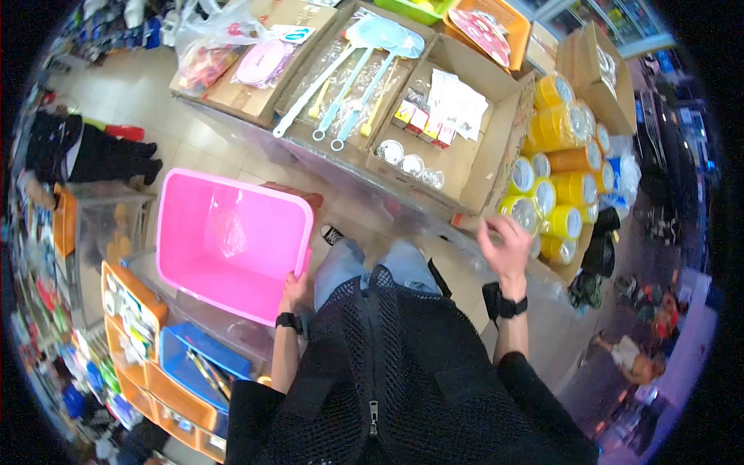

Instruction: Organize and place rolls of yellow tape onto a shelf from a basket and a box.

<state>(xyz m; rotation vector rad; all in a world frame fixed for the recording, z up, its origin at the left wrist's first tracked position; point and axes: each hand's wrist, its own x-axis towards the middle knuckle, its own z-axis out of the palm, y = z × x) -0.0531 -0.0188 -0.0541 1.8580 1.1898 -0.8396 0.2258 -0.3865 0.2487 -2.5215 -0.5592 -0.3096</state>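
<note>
My left hand (293, 291) is closed on the near right rim of a large pink plastic tub (174, 256), which hangs tilted to the left of my legs. Inside the tub lies a clear plastic packet (231, 232). On the other side, my right hand (508, 245) hovers by the table's edge with loosely bent fingers apart and nothing visible in them. Closest to it are stacked rolls of clear and yellow adhesive tape (552, 194), partly behind its fingers.
Blue and white fly swatters (370, 58) lie in a cardboard tray. Beside them, a cardboard box (473, 174) contains small boxes and white papers. Orange bins (136, 372) and a blue bin (174, 353) stand at lower left. A person in dark clothes (85, 151) is at far left.
</note>
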